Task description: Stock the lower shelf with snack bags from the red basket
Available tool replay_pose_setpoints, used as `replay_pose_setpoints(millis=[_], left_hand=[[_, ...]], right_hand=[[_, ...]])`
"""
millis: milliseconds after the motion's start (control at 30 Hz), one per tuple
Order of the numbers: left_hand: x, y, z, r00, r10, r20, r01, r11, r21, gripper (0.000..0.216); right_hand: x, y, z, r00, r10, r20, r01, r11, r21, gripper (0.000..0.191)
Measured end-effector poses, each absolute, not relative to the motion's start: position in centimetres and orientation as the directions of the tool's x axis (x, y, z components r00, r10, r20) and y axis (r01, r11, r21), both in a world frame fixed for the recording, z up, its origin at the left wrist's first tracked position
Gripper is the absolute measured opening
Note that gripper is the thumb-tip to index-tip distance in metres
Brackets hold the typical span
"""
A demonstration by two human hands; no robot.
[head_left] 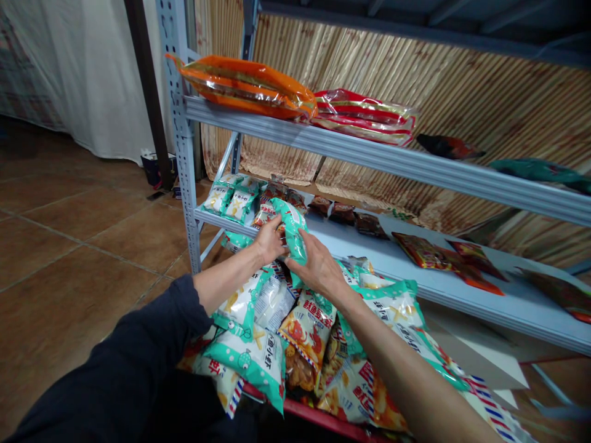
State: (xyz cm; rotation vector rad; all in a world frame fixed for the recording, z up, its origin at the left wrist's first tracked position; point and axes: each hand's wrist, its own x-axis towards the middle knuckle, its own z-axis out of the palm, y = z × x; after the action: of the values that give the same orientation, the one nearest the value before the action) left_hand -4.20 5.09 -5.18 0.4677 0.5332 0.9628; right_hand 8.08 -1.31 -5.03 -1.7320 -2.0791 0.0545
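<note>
Both of my hands hold one small teal-and-white snack packet [292,231] up in front of the lower shelf [443,286]. My left hand [269,242] grips its left side with closed fingers. My right hand [314,266] grips its lower right side. Below my arms a pile of teal and orange snack packets [277,332] fills a red container [314,413]. At the left end of the lower shelf lie more teal packets [231,198], with dark red ones [277,197] beside them.
The grey metal rack's upper shelf [369,154] carries a large orange bag [244,86] and a red bag [364,115]. Flat red packets [438,252] lie further right on the lower shelf. A tiled floor [78,258] spreads to the left, a white curtain behind it.
</note>
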Motion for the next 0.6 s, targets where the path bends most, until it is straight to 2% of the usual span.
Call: replay_pose_setpoints(millis=[167, 300, 467, 600], left_hand=[[-4.6, 5.2, -5.0, 0.478, 0.847, -0.232, -0.603, 0.508, 0.615, 0.024], [-5.0, 5.5, -5.3, 0.52, 0.828, -0.212, -0.578, 0.523, 0.627, 0.024], [-5.2, 6.1, -5.9, 0.515, 0.838, -0.182, -0.593, 0.501, 0.63, 0.018], [-5.0, 6.7, -6.5, 0.498, 0.835, -0.237, -0.521, 0.506, 0.688, 0.01]], right_hand=[[8.3, -0.8, -4.5, -0.08, 0.937, 0.34, 0.888, 0.222, -0.403, 0.064], [9.0, -0.4, -4.1, 0.071, 0.955, 0.289, 0.777, 0.128, -0.616, 0.059], [10.0, 0.0, -3.6, 0.206, 0.962, 0.176, 0.441, 0.069, -0.895, 0.054], [10.3, -0.2, -2.2, 0.292, 0.955, 0.042, 0.122, 0.006, -0.993, 0.054]])
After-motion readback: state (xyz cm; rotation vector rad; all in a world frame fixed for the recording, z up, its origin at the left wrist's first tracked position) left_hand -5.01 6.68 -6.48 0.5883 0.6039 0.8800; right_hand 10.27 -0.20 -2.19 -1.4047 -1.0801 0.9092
